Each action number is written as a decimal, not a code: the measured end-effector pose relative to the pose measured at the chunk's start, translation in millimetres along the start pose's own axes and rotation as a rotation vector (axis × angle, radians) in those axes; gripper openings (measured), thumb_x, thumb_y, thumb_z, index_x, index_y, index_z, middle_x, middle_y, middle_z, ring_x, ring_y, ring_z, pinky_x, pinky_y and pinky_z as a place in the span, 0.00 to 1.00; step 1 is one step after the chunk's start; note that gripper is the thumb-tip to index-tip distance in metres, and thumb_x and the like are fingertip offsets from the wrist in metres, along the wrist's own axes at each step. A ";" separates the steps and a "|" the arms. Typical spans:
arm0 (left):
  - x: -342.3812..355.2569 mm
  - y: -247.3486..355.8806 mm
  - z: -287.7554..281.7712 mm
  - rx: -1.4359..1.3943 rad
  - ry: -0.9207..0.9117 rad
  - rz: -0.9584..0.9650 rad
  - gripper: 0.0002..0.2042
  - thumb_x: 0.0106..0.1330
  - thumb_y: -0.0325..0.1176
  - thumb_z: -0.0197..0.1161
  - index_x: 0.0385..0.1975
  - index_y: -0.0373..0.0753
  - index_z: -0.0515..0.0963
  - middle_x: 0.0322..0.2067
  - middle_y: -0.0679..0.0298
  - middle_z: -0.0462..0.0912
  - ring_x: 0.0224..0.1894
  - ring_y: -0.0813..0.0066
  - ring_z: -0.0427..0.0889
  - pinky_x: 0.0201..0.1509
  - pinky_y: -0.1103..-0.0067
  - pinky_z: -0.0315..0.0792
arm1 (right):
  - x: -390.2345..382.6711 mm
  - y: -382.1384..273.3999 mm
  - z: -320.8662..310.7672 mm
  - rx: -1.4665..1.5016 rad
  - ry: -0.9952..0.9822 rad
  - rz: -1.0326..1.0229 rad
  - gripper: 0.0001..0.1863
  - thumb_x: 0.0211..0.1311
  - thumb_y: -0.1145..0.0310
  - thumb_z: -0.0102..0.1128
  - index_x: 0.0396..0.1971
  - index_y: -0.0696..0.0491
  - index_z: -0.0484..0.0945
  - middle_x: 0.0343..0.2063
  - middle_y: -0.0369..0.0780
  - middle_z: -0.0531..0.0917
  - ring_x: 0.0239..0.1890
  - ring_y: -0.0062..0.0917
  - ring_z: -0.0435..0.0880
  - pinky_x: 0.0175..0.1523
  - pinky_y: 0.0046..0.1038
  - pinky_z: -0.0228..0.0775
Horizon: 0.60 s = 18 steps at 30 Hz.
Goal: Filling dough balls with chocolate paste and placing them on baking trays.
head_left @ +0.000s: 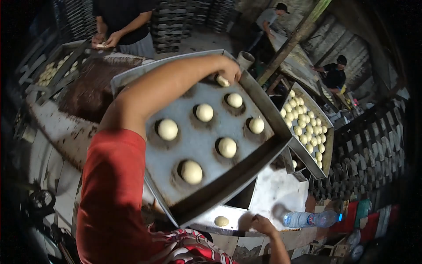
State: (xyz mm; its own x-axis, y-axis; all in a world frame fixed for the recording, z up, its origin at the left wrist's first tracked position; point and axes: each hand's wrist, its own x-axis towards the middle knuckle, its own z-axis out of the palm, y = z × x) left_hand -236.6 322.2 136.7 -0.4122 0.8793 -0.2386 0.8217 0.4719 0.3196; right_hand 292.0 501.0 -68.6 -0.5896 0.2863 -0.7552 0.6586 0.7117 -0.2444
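Note:
A large metal tray (184,99) is tilted in front of me, with several round pale dough balls (204,112) spaced over its base. My left arm, in a red sleeve, reaches across it. At the tray's far corner my left hand (229,70) has its fingers closed around a dough ball (223,81), which is partly hidden by them. Lower right, my right hand (263,225) is beside the near table edge with its fingers curled; whatever they may hold is hidden. A single dough ball (222,221) rests on the pale table surface to the left of that hand.
A second tray (324,169) full of dough balls stands at right. A plastic bottle (312,218) lies near the right hand. At upper left a person (125,26) handles dough beside a wooden crate (46,88); two other people work farther back. Stacked dark slats (369,154) rise at right.

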 end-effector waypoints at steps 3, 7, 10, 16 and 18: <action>38.0 -37.7 23.1 0.425 -0.019 0.173 0.21 0.51 0.35 0.61 0.48 0.42 0.74 0.47 0.55 0.76 0.41 0.56 0.78 0.48 0.66 0.71 | -90.1 -100.4 -92.0 0.285 -0.362 -0.317 0.21 0.55 0.67 0.56 0.50 0.55 0.68 0.43 0.43 0.77 0.47 0.34 0.76 0.52 0.32 0.68; 26.6 -48.6 -6.9 0.035 0.150 -0.056 0.14 0.52 0.32 0.59 0.40 0.39 0.76 0.41 0.56 0.78 0.39 0.63 0.78 0.40 0.68 0.72 | -187.0 -218.5 -213.5 0.079 0.349 -1.247 0.21 0.56 0.67 0.55 0.49 0.58 0.69 0.42 0.43 0.77 0.43 0.35 0.78 0.47 0.33 0.71; -13.1 -60.0 -67.2 -1.192 0.627 0.296 0.10 0.61 0.33 0.55 0.41 0.40 0.73 0.34 0.62 0.76 0.36 0.68 0.76 0.38 0.72 0.73 | -210.0 -300.4 -273.9 -0.110 1.179 -0.987 0.24 0.62 0.63 0.46 0.55 0.60 0.65 0.47 0.44 0.74 0.45 0.31 0.77 0.45 0.26 0.70; -327.5 -73.8 -73.0 -1.406 0.810 0.914 0.15 0.68 0.35 0.43 0.44 0.29 0.67 0.40 0.56 0.74 0.37 0.67 0.72 0.45 0.75 0.71 | 28.6 -459.3 -296.5 -0.074 1.556 -1.065 0.18 0.61 0.55 0.47 0.29 0.57 0.76 0.30 0.48 0.81 0.31 0.39 0.80 0.38 0.37 0.71; -375.6 -38.3 2.8 -0.933 1.497 0.442 0.17 0.60 0.24 0.57 0.49 0.29 0.66 0.44 0.55 0.75 0.44 0.65 0.76 0.52 0.79 0.71 | 95.2 -427.4 -271.1 -0.761 0.788 -0.688 0.27 0.63 0.48 0.41 0.46 0.56 0.73 0.41 0.55 0.77 0.47 0.47 0.75 0.51 0.39 0.68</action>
State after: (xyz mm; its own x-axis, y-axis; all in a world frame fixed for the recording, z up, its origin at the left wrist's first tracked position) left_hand -112.1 -26.4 211.5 -0.6482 -0.0027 0.7614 0.7077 -0.3712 0.6012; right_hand -172.4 398.0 128.8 -0.9856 -0.1685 0.0098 -0.1647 0.9725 0.1646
